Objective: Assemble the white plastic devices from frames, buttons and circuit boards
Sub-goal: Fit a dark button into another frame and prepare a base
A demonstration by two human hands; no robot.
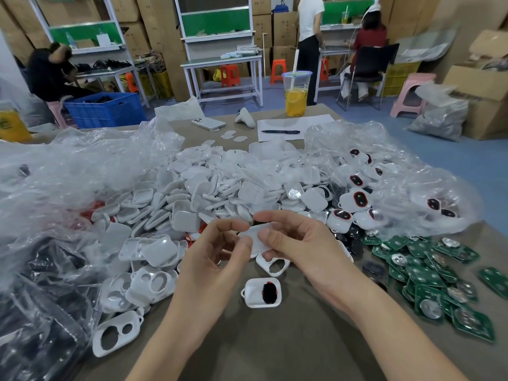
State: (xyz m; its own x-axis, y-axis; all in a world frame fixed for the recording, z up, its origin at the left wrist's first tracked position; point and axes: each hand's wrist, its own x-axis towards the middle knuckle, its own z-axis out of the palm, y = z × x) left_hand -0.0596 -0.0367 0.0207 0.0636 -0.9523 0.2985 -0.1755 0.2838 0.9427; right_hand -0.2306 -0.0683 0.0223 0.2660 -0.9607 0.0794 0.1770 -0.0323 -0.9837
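My left hand (220,248) and my right hand (297,243) both pinch one white plastic device (255,239) above the table, thumbs on its near face. Below them lies a white frame with a dark button (263,292) fitted in it. An empty white frame (273,264) sits just under my right hand. Green circuit boards (428,273) lie in a heap at the right. A big pile of white shells (220,180) fills the middle. Finished devices with red-ringed buttons (354,200) lie at the right of that pile.
Clear plastic bags (68,171) cover the left side, with dark parts under them. Empty frames with two holes (116,334) lie at the lower left. A drink cup (296,94), a phone (208,123), paper and pen (280,131) stand at the table's far edge. People work behind.
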